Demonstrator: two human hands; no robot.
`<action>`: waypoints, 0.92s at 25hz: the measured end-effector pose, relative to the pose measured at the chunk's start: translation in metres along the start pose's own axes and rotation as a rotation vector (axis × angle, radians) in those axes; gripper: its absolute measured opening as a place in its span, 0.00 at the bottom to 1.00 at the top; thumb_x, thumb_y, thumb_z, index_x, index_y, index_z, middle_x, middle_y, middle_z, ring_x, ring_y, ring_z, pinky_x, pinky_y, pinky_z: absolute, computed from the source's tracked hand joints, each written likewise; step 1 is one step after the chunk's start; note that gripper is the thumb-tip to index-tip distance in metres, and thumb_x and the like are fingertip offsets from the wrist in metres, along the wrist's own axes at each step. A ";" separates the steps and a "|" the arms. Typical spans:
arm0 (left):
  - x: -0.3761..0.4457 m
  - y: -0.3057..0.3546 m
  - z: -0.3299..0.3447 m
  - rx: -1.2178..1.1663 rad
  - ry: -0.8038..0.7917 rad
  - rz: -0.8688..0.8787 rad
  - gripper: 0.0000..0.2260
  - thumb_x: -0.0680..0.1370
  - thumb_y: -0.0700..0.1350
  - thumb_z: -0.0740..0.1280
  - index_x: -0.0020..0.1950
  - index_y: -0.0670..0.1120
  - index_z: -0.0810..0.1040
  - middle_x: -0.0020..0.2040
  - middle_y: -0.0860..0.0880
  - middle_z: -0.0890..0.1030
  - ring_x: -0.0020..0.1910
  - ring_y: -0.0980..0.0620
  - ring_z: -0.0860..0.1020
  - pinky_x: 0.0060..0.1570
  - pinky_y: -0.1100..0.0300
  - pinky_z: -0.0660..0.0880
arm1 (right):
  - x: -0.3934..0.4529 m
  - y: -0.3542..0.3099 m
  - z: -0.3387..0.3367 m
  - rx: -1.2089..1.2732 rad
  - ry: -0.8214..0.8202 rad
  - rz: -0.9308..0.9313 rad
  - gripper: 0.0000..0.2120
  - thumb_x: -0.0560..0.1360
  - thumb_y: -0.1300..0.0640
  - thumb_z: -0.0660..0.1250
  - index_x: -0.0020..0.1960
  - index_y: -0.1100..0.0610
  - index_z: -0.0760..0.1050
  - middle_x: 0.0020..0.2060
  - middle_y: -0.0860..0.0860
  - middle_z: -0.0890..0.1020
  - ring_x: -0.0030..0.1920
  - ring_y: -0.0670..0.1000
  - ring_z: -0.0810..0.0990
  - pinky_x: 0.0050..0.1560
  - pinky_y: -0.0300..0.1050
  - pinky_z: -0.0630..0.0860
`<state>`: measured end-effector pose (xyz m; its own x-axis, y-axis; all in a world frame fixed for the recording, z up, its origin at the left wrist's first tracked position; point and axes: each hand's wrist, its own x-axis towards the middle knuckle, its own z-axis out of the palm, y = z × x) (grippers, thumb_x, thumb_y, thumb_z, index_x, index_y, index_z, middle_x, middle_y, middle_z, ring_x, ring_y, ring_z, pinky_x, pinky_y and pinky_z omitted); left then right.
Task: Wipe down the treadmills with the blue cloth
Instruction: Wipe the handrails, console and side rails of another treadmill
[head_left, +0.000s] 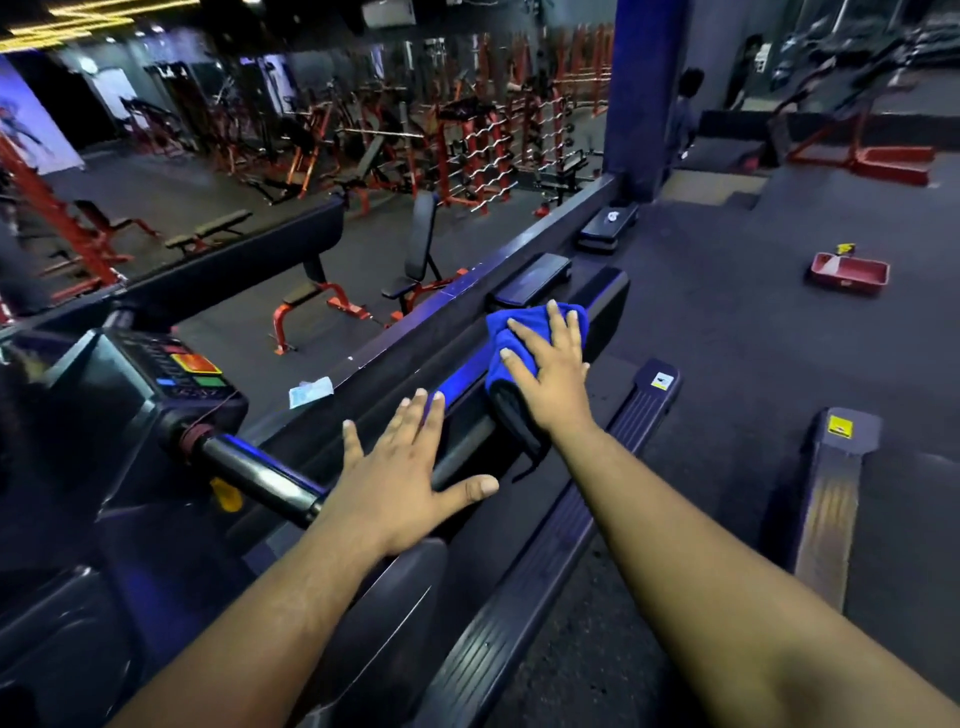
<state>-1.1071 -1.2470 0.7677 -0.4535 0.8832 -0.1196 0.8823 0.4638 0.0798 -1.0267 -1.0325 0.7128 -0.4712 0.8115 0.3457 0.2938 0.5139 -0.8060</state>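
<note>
Left hand (410, 467) flat, fingers spread, braced on treadmill (467, 447) rail, holding nothing. Right hand (550, 379) flat, fingers splayed, pressing blue cloth (511, 327) onto rail further along. Cloth soft, light, likely bunches; best held under palm. Handlebar (260, 475), console (171, 369) near left. Red tray (849, 273) on floor, well apart.
</note>
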 end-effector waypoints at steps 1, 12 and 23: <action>-0.001 0.000 0.002 0.001 0.003 0.012 0.54 0.63 0.84 0.38 0.79 0.53 0.33 0.80 0.55 0.34 0.79 0.58 0.36 0.75 0.34 0.38 | -0.008 -0.001 0.007 0.047 0.045 0.011 0.21 0.78 0.43 0.62 0.70 0.44 0.73 0.80 0.47 0.51 0.80 0.50 0.41 0.74 0.71 0.49; 0.001 -0.002 -0.004 -0.133 -0.042 0.106 0.51 0.66 0.80 0.39 0.81 0.51 0.42 0.81 0.53 0.39 0.80 0.55 0.39 0.73 0.30 0.37 | -0.124 -0.032 0.017 -0.009 0.024 -0.030 0.30 0.75 0.41 0.56 0.74 0.50 0.68 0.76 0.56 0.61 0.76 0.54 0.58 0.72 0.31 0.48; 0.113 0.114 -0.028 -0.761 0.084 0.294 0.25 0.71 0.73 0.61 0.51 0.52 0.76 0.49 0.53 0.82 0.55 0.50 0.79 0.69 0.40 0.67 | -0.038 0.009 -0.134 -0.079 0.001 -0.202 0.26 0.70 0.56 0.76 0.66 0.46 0.76 0.68 0.50 0.68 0.71 0.47 0.66 0.73 0.51 0.66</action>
<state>-1.0615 -1.0924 0.7908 -0.2512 0.9643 0.0833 0.6535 0.1055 0.7496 -0.8949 -1.0218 0.7566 -0.5262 0.6903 0.4966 0.2583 0.6862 -0.6800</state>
